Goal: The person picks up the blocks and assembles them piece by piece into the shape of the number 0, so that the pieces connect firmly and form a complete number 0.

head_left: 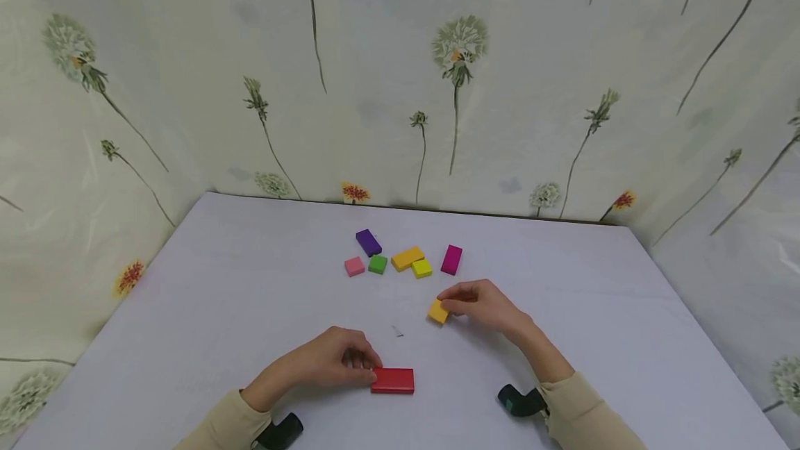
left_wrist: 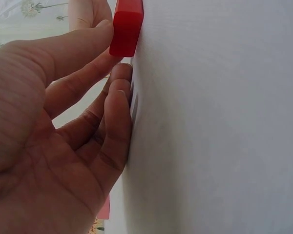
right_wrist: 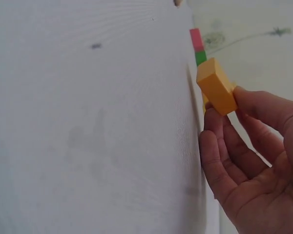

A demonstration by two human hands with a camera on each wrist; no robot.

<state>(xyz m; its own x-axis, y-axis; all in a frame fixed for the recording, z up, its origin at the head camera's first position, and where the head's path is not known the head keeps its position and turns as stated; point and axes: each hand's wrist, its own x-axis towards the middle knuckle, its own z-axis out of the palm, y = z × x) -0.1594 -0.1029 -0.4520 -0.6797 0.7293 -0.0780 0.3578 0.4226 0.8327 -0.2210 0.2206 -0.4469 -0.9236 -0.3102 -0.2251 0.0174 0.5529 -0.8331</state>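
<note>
My left hand (head_left: 328, 358) holds a flat red block (head_left: 394, 381) by its left end, thumb on the near side and fingers behind. The left wrist view shows one end of that red block (left_wrist: 127, 31) beside the thumb tip, low over the white cloth. Farther out and to the right, my right hand (head_left: 486, 307) pinches a small orange-yellow block (head_left: 437, 312) between thumb and fingers. In the right wrist view this orange-yellow block (right_wrist: 216, 87) sticks out past the fingertips, close to the cloth, while the other fingers curl beneath.
Beyond the hands lie several blocks: purple (head_left: 369, 242), pink (head_left: 354, 267), green (head_left: 378, 264), a longer orange-yellow one (head_left: 407, 258) against a yellow one (head_left: 421, 268), and magenta (head_left: 451, 260). A small mark (head_left: 398, 331) shows on the white table (head_left: 250, 283). Flower-printed sheeting (head_left: 375, 89) surrounds it.
</note>
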